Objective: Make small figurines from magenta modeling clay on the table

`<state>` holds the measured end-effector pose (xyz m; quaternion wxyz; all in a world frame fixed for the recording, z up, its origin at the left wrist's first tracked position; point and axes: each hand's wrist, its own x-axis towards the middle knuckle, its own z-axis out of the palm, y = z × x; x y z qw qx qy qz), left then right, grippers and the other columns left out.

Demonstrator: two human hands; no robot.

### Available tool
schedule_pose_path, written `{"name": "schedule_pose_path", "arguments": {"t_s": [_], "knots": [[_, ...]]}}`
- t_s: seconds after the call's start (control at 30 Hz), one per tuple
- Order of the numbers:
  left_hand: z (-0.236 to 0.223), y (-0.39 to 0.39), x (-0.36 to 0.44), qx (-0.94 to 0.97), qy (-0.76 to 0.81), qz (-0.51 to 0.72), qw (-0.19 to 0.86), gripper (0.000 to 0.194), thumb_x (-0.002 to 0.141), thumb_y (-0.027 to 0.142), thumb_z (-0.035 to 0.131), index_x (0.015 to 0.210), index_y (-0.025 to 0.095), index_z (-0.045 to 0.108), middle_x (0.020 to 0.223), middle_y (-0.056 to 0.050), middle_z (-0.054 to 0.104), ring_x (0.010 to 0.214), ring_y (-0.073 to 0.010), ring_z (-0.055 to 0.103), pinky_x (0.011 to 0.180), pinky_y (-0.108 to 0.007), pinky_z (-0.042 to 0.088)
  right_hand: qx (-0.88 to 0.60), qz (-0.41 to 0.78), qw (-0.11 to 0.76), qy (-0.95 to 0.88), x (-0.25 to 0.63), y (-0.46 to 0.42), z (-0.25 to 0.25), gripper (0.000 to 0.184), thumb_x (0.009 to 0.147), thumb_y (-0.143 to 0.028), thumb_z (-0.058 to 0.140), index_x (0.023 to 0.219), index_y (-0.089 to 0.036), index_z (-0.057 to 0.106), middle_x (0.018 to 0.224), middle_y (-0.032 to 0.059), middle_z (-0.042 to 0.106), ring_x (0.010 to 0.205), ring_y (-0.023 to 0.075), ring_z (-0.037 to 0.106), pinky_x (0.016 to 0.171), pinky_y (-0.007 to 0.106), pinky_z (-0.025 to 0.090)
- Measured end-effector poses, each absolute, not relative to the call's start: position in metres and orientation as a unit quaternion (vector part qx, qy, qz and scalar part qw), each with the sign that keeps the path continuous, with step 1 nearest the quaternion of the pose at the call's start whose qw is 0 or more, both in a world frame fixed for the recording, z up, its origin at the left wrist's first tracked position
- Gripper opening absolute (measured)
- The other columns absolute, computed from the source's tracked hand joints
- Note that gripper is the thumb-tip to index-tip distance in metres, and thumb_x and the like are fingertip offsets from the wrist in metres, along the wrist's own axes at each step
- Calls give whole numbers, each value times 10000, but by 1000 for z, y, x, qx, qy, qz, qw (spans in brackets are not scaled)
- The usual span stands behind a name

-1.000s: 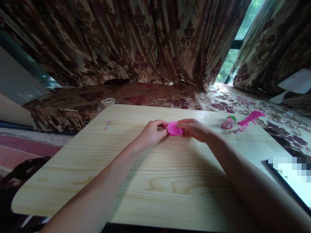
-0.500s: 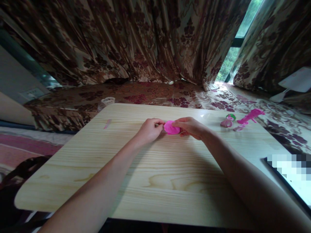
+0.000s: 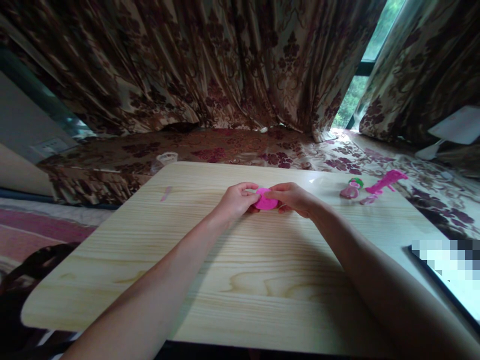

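A flat, roundish piece of bright pink modelling clay [image 3: 267, 201] is held just above the pale wooden table. My left hand [image 3: 240, 198] pinches its left edge, thumb on top and fingers underneath. On the other side, my right hand [image 3: 290, 197] grips the right edge with its thumb over the upper face. Parts of the fingers beneath the clay are hidden. Both forearms reach in from the bottom of the view.
A pink toy gun-like tool [image 3: 386, 182] lies at the table's [image 3: 187, 280] far right, beside a small pink-and-green item [image 3: 351, 189]. A dark-edged tablet-like screen [image 3: 446, 275] is at the right edge. Behind hang patterned curtains [image 3: 240, 65].
My left hand has shifted slightly right and now has its thumb over the clay's left edge. The clay looks rounder and a little lower. My right hand has barely moved.
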<state>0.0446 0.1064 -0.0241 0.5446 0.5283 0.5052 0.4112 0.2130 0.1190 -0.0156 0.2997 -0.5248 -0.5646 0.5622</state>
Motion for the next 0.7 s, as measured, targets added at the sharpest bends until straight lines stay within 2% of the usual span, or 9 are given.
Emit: {"name": "schedule_pose_path", "arguments": {"t_s": [0.13,0.27,0.47,0.7], "knots": [[-23,107,45,526,513,413,539,364,665,225,667,1008,141,579,629,-29,644,489,-133,599,459,-234,487,-515,568,295,-570,215,120,-16,253,735,-396,619,801,-156,665,662,29,620,562,95,534,444,154,438],[-23,109,47,526,516,412,536,346,683,282,663,992,146,586,649,-33,646,463,-116,581,417,-211,462,-533,556,300,-563,213,122,-18,201,717,-354,637,744,-156,660,625,19,620,527,89,520,440,158,435],[-26,112,52,535,521,407,526,354,694,252,656,1021,145,572,587,-4,612,382,-92,533,358,-178,397,-542,545,307,-562,213,125,-21,202,701,-348,653,669,-149,646,548,10,592,471,80,493,423,164,429],[-24,111,53,542,513,416,519,414,671,263,675,1058,170,560,658,0,629,396,-78,535,353,-163,378,-539,544,311,-564,214,125,-22,202,695,-347,668,663,-148,648,547,5,586,466,75,489,400,152,416]]}}
